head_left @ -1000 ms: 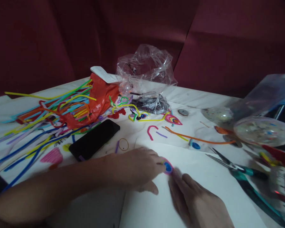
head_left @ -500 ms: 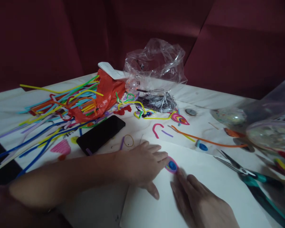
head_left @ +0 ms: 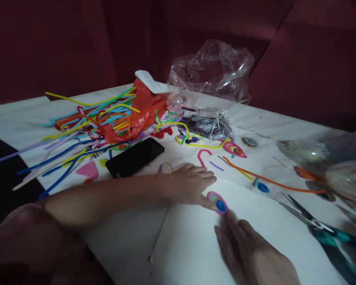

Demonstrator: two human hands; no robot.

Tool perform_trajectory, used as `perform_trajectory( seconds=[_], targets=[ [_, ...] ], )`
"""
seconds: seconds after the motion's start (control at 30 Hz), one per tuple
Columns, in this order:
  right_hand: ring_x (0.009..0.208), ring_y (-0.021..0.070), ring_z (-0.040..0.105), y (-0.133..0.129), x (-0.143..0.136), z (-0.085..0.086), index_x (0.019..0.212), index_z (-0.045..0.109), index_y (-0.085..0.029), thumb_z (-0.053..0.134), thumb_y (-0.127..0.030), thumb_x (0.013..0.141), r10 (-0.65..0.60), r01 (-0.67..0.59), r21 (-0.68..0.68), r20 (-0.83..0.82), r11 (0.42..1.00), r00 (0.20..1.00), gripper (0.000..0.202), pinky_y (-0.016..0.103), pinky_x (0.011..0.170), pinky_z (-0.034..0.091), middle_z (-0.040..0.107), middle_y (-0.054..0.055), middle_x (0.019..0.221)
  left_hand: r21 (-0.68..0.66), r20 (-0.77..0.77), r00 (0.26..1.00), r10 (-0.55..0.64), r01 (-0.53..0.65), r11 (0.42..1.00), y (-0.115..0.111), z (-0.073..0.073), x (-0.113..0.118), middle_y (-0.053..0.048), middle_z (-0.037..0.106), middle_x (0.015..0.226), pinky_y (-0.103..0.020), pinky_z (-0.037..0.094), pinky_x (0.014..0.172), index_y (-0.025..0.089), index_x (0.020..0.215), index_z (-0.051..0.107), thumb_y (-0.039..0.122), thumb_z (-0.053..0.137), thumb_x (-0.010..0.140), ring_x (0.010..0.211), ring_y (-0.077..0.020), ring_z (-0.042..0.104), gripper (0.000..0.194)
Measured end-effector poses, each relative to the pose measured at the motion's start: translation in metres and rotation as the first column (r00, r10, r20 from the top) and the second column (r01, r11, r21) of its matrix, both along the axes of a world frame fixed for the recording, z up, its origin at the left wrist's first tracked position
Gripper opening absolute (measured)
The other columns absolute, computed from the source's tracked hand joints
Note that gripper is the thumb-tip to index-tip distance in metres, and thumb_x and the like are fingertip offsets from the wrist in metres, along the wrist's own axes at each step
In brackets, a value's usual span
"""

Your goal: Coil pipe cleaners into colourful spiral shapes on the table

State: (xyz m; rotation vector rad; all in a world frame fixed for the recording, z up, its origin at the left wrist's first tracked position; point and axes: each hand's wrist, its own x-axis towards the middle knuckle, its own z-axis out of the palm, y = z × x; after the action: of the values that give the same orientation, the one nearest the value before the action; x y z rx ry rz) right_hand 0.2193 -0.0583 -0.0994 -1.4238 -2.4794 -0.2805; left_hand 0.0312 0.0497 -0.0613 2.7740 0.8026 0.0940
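A teardrop-shaped coil of pink, yellow and blue pipe cleaner (head_left: 213, 196) lies flat on a large white paper sheet (head_left: 184, 241). My left hand (head_left: 191, 184) rests palm down at the sheet's far left edge, fingers spread, its thumb at the coil's left side. From the lower right comes my right hand (head_left: 255, 249); its stretched index finger touches the coil's lower tip, with the thumb apart on the paper. Neither hand grips anything. Scissors with green and black handles (head_left: 317, 223) lie open to the right of the sheet.
A black phone (head_left: 136, 156) lies beyond my left forearm. Behind it, many pipe cleaners spill from a red wrapper (head_left: 148, 109). A clear plastic bag (head_left: 210, 75) stands at the back. An orange pipe cleaner (head_left: 273, 180) and a blue coil (head_left: 263, 187) lie beyond the sheet.
My left hand has shifted away from the coil's top, its thumb now beside the coil, uncovering the yellow and light upper part. The view has turned slightly left.
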Motion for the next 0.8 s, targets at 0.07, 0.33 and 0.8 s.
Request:
perform_trajectory(
  seconds=[0.07,0.33,0.8],
  targets=[
    [0.063,0.0184,0.059,-0.002,-0.004,0.005,0.111,0.048,-0.013,0.022,-0.033,0.098,0.006,-0.009,-0.052,-0.058,0.999,0.998,0.035,0.022,0.04,0.048,0.057,0.006,0.081,-0.021,-0.002,1.0,0.007,-0.007,1.0,0.004,0.001,0.003,-0.015,0.037,0.133,-0.042,0.025,0.097,0.008,0.125,0.037,0.056,0.033,0.081,0.123,-0.0264,0.031,0.065],
    [0.044,0.0184,0.056,-0.014,-0.013,0.008,0.119,0.041,-0.021,0.03,-0.041,0.097,-0.034,-0.025,-0.309,-0.184,0.951,0.982,0.032,0.024,0.029,0.044,0.056,-0.006,0.061,-0.146,-0.171,0.98,-0.099,0.074,0.986,0.021,0.015,0.003,-0.012,0.025,0.14,-0.036,0.02,0.102,0.008,0.131,0.03,0.046,0.04,0.082,0.128,-0.0256,0.021,0.062],
    [0.063,0.0163,0.06,0.006,0.01,0.009,0.119,0.05,-0.022,0.023,-0.02,0.089,0.061,-0.061,-0.035,0.003,0.998,0.998,0.04,0.019,0.034,0.047,0.059,0.001,0.094,0.123,-0.092,0.996,0.02,-0.009,0.992,-0.001,0.018,-0.014,-0.008,0.051,0.087,-0.028,0.036,0.066,0.014,0.097,0.055,0.062,0.05,0.069,0.082,-0.0208,0.048,0.055]
  ],
)
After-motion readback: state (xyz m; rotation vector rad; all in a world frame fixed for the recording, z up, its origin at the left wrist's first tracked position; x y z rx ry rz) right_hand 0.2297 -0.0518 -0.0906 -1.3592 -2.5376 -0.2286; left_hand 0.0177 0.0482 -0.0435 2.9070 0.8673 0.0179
